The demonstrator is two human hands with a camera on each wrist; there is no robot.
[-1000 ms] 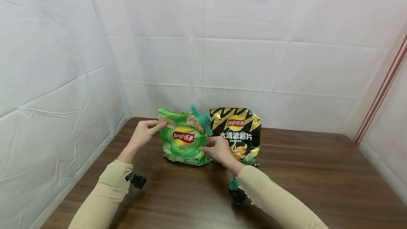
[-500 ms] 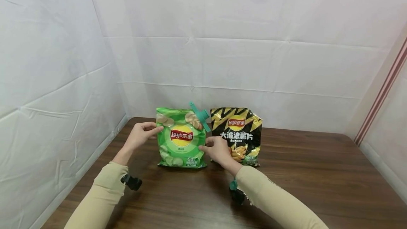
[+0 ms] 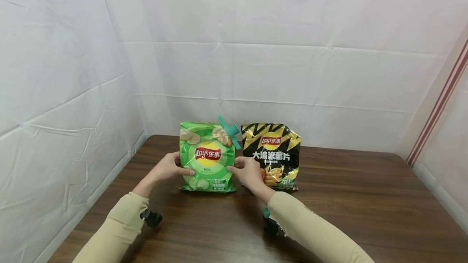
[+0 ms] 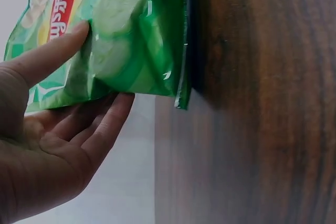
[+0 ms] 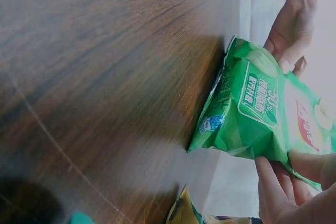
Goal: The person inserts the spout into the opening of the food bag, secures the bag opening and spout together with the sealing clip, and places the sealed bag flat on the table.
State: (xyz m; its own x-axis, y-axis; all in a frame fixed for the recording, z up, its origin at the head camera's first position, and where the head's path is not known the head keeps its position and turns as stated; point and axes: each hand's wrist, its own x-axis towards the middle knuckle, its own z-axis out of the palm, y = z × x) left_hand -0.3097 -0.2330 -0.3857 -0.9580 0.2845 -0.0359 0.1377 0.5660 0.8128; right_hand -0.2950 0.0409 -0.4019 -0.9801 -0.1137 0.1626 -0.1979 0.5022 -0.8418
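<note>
A green Lay's chip bag stands upright on the wooden table, its front toward me. On its left edge my left hand grips low, thumb across the front and fingers behind, as the left wrist view also shows. My right hand pinches the right edge, thumb in front. At the bag's top right corner sits a teal bag clip, slanted across it. To the right stands a black and yellow Lay's chip bag, its lower left partly hidden behind my right hand.
The brown wooden table extends to the right and toward me. White cloth hangs behind and on both sides. Each wrist wears a small black camera, such as the left one.
The green chip bag has turned from tilted to upright, its front now facing me. My left hand has slid from its upper left down to its lower left edge. The right hand keeps its pinch.
</note>
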